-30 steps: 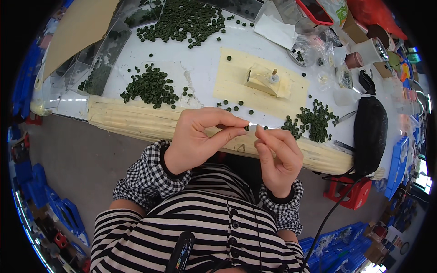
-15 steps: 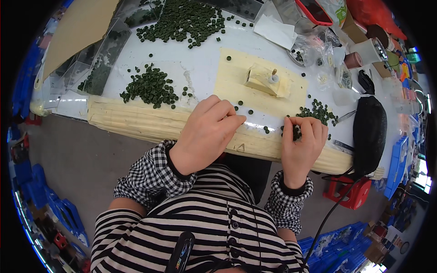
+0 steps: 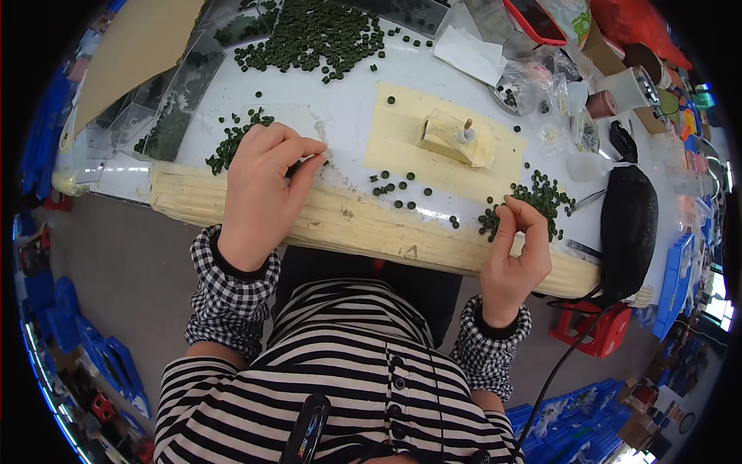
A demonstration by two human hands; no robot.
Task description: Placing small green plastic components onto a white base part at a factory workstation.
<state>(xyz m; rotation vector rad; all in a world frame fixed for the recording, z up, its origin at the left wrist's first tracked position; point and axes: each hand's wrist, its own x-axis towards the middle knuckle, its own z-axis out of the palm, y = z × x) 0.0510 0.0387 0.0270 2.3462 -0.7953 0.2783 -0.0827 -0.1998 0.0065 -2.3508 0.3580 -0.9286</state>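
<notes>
Far green heap: the largest group of small, dark green round pieces (image 3: 309, 37), spread on the white tabletop (image 3: 348, 97) beyond the hands.
Left green pile: a smaller group (image 3: 229, 147), partly hidden behind the left hand (image 3: 267, 182).
Right green pile: another group (image 3: 545, 199) just beyond the right hand (image 3: 519, 251), close to the padded bench edge (image 3: 363, 220).
Loose pieces between: a scattered few (image 3: 389, 187) near the lower edge of the yellow sheet (image 3: 386, 135), well apart from both hands.
Done so far: pieces lie in separate groups, which suggests handling is partway; whether one group is finished is too small to tell.
Left over: judging by the full far heap, plenty remains; no exact share can be read.
Yellow block with peg: a wrapped block (image 3: 439, 134) on the sheet, neither hand touching it.
Left-hand grip: thumb and forefinger narrowly spaced above the near side of the left pile, other fingers curled; cannot tell whether a piece is between them.
Right-hand grip: thumb and forefinger tips nearly meeting beside the right pile; cannot tell whether they pinch a piece.
</notes>
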